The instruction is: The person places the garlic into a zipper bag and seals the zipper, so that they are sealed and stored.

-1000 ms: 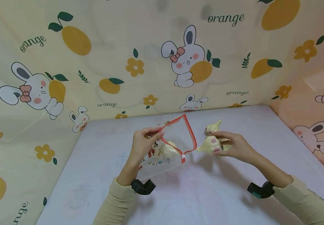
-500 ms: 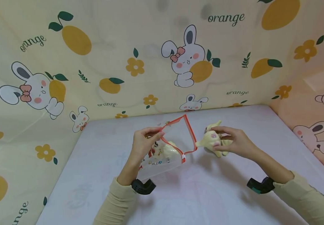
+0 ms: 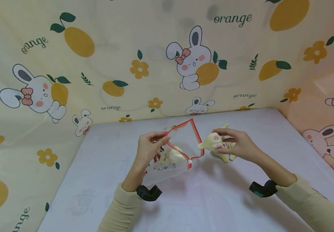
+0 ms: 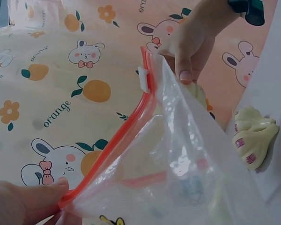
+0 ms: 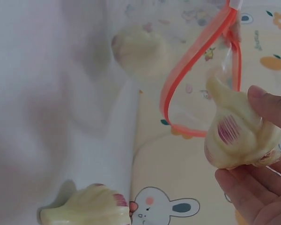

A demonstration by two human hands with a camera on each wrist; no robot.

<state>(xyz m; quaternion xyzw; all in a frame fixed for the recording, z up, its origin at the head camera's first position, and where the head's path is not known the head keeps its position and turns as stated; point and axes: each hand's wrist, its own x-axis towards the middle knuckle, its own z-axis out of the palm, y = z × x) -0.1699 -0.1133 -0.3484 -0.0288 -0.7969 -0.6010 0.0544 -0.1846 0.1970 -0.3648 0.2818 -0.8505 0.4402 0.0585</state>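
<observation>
My left hand (image 3: 148, 149) pinches the red-edged rim of a clear zip bag (image 3: 162, 175) printed with small cartoon figures. The bag's mouth gapes toward the right, with a white slider on its red zip. Inside it lies one garlic bulb (image 5: 140, 51), seen through the plastic. My right hand (image 3: 240, 145) grips a second garlic bulb (image 5: 239, 126), pale with purple streaks, between thumb and fingers. Its stem points left and overlaps the red rim in the head view. Another garlic bulb (image 4: 253, 136) rests on the table, partly hidden behind my right hand in the head view.
The table (image 3: 213, 206) has a pale whitish cover. Behind it and at both sides hangs a cream cloth (image 3: 155, 42) printed with rabbits and oranges. A black wrist camera (image 3: 149, 192) sits on my left wrist and another camera (image 3: 262, 188) on my right.
My right hand has moved slightly left with its garlic bulb, bringing the stem over the bag's red rim. The left hand and bag have stayed almost still.
</observation>
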